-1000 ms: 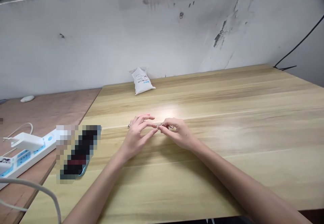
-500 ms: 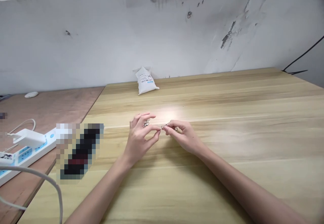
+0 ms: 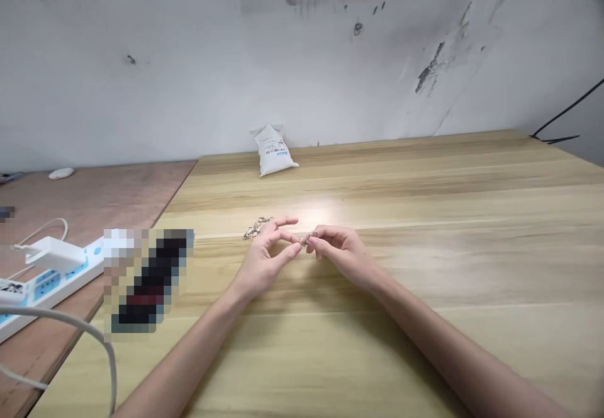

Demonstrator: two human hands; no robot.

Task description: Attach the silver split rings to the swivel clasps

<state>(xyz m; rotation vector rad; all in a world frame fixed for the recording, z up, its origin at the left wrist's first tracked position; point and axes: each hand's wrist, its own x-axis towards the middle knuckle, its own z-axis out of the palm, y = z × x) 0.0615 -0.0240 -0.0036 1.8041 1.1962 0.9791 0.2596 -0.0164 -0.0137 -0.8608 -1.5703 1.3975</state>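
Note:
In the middle of the table my left hand (image 3: 265, 259) and my right hand (image 3: 343, 253) meet fingertip to fingertip. Between them is a small metal key ring (image 3: 311, 236), too small to make out in full. Thumb and index finger of the left hand pinch its left end, the other fingers raised. The right thumb and fingers close on its right side. Just behind the left hand lies a small heap of metal clasps and rings (image 3: 255, 228) on the tabletop, partly covered by the fingers.
A white plastic packet (image 3: 276, 157) with a printed label lies near the wall. At left, a white power strip (image 3: 51, 289) carries a plugged-in charger (image 3: 59, 253), and a cable (image 3: 106, 349) loops over the near corner. A blurred dark object (image 3: 151, 282) lies left of my forearm.
My left hand has shifted slightly, so more of the clasp heap shows behind it. The fingertips remain together at the ring. The view has moved a little.

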